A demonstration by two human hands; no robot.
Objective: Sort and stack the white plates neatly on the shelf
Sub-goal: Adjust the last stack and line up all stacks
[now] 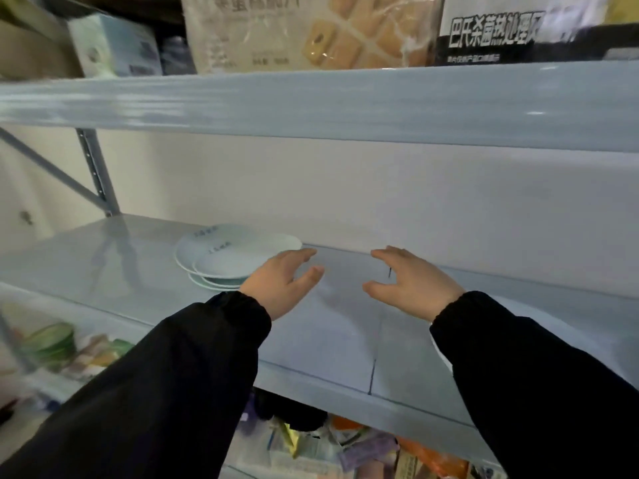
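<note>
At the far left we see a stack of green bowls (pixel 52 342) on the level below, blurred, and above them the grey upright post (pixel 95 171) of the rack with its slanted brace. On the upper shelf (pixel 311 102) a pale blue box (pixel 114 46) stands at the left end.

The white plates (pixel 224 259) lie on the middle shelf (pixel 103 267), left of centre and towards the back wall. They form a loose pile, the rims offset from each other, not lined up; two of them show small dark lettering we cannot read.

Just right of the pile we find the left hand (pixel 281 285), in a black sleeve, fingers stretched out and relaxed, holding nothing; its wrist covers the near edge of the plates in our view, and we cannot tell if it touches them. The right hand (pixel 411 285) is a little apart from it, over bare shelf, fingers spread and lightly bent, also holding nothing.

Above, a clear bag of square biscuits (pixel 311 32) and a black-and-white printed package (pixel 501 32) sit on the upper shelf. Below right, mixed packets (pixel 363 451) fill the lower level.
</note>
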